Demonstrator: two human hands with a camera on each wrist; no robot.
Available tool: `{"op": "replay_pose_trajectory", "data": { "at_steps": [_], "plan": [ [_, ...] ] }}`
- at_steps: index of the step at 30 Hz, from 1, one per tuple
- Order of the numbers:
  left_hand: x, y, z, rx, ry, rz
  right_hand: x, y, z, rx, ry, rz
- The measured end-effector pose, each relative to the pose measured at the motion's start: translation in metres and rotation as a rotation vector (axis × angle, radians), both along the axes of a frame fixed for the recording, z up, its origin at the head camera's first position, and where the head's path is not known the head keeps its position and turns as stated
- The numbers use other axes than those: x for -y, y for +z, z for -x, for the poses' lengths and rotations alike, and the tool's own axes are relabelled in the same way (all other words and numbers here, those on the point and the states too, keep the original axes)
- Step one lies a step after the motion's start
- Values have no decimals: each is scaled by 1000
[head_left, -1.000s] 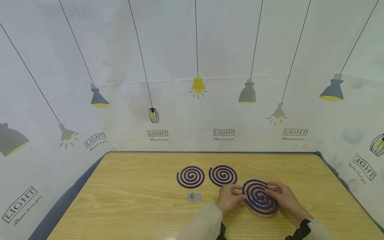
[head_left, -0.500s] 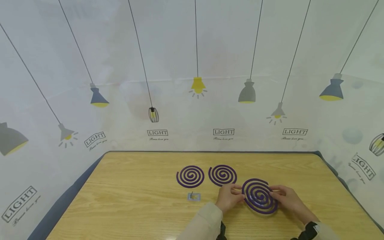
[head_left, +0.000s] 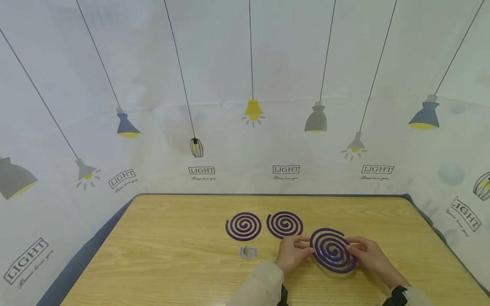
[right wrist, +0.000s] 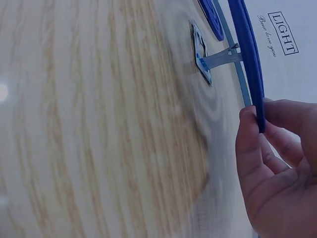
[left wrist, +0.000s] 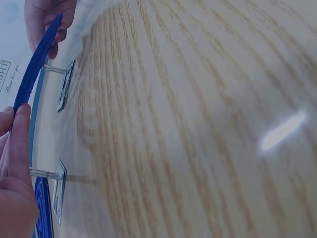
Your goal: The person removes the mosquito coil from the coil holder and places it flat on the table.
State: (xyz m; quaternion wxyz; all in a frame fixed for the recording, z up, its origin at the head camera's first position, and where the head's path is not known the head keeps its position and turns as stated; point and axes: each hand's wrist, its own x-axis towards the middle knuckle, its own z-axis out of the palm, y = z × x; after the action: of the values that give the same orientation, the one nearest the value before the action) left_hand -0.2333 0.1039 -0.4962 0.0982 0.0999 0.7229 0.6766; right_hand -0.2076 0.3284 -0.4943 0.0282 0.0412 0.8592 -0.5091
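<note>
A purple mosquito coil (head_left: 332,250) is held off the table by its two sides. My left hand (head_left: 292,254) pinches its left edge between thumb and fingers, while my right hand (head_left: 369,257) pinches the right edge. Beneath this coil a small metal coil stand (right wrist: 200,54) rests on the table, its upright prong reaching the coil's underside in the right wrist view; whether the prong is fixed in the coil I cannot tell. A second metal stand (head_left: 248,251) with a raised prong sits left of my left hand.
Two more purple coils lie flat on the wooden table (head_left: 172,255), a left coil (head_left: 243,226) and a right coil (head_left: 284,224) just beyond my left hand. Behind the table hangs a white backdrop (head_left: 229,144) printed with lamps.
My right hand has slid outward and slightly down along the coil's right edge, its fingers drawn back from the coil's face. The left hand and the coil stay nearly still.
</note>
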Motion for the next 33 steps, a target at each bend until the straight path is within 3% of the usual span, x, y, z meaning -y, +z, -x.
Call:
{"op": "replay_pose_trajectory", "data": {
  "at_steps": [13,22,33],
  "plan": [
    [2,2,-1,-25,-9,6,-1,7,-1,11,10,-4],
    [3,6,2,2,-2,-20,-1,20,-2,-16,24,-8],
    [15,20,10,-82,-104,-4,2,30,1,-29,40,93]
  ]
}}
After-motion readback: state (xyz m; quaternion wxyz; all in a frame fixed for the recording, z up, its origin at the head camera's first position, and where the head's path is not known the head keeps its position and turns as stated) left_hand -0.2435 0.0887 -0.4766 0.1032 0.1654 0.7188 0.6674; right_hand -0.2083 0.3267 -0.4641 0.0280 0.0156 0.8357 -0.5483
